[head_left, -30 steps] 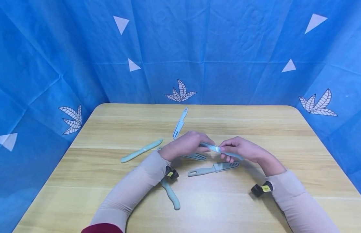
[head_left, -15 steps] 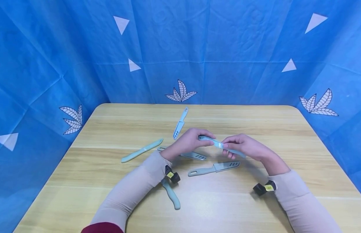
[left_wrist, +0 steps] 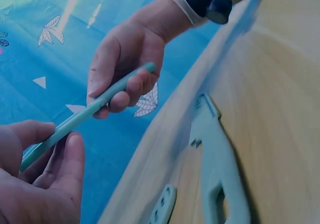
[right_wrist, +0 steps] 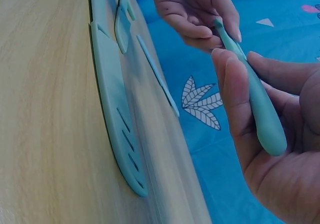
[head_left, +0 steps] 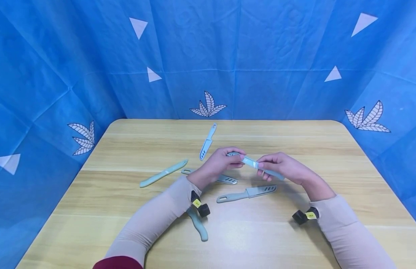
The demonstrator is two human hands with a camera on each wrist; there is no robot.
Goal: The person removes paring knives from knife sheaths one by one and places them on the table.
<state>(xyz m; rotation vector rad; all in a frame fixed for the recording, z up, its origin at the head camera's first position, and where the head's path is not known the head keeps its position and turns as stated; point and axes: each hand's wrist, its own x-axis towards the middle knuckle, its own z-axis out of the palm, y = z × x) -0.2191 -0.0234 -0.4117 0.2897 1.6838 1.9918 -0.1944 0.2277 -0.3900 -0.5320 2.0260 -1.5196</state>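
Note:
Both hands hold a slim pale green tool [head_left: 250, 162] above the table; its kind I cannot tell. It has a smooth rounded handle and a shiny band near the middle. My left hand [head_left: 224, 161] pinches the far left end between thumb and fingers. The right hand [head_left: 278, 166] grips the handle [right_wrist: 265, 114], its fingers curled beneath and the thumb on top. Below the hands lies a pale green knife in a slotted sheath [head_left: 261, 191]. Another sheathed knife [head_left: 227, 179] lies partly hidden under the left wrist.
A light blue sheathed knife [head_left: 206, 144] lies toward the back of the wooden table [head_left: 295, 142]. To the left rests a slim green tool [head_left: 163, 173]. A curved green handle [head_left: 198, 226] pokes out under the left forearm. Blue patterned cloth [head_left: 268, 56] surrounds the table.
The held tool has shifted slightly up and away in the head view, and more of its shiny band shows. Both hands moved with it, keeping their hold. The things on the table stayed put.

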